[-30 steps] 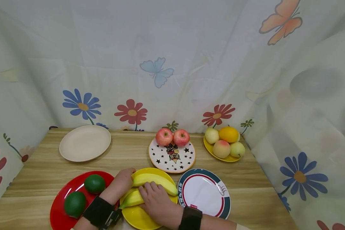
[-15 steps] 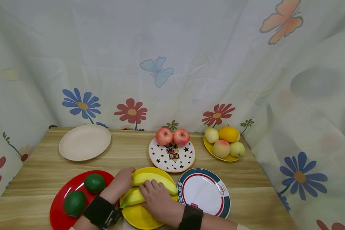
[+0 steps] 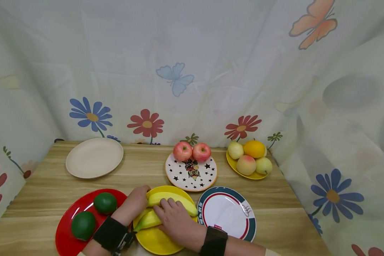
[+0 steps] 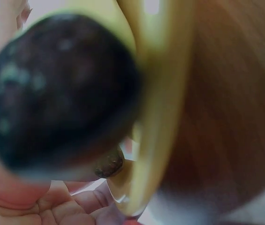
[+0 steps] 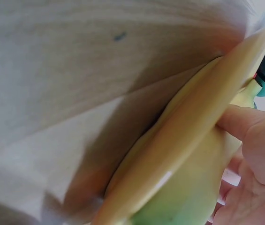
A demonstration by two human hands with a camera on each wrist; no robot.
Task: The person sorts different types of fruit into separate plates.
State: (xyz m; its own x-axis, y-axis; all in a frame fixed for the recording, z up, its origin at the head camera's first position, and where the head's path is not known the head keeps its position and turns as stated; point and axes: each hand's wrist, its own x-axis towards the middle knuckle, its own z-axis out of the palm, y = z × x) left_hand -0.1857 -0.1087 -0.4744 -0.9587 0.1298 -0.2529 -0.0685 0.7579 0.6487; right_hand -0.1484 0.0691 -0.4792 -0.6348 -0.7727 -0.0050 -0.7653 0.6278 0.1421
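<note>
Two yellow bananas, a far one (image 3: 176, 200) and a near one (image 3: 149, 220), lie on a yellow plate (image 3: 158, 244) at the table's front. My right hand (image 3: 178, 223) lies over the near banana, with fingers across its top. In the right wrist view the thumb (image 5: 245, 123) presses against the banana (image 5: 184, 183) just inside the plate rim. My left hand (image 3: 137, 202) curls around the far banana's left end at the rim. A large blurred dark banana tip (image 4: 64, 93) covers much of the left wrist view, with another dark tip (image 4: 109, 163) close to the left fingers.
A red plate (image 3: 62, 227) with two green fruits stands left. To the right is a white plate with a blue rim (image 3: 225, 213). Behind are a beige plate (image 3: 94, 158), a starred plate (image 3: 192, 181) with two apples (image 3: 192, 152), and a yellow plate (image 3: 232, 165) of several fruits.
</note>
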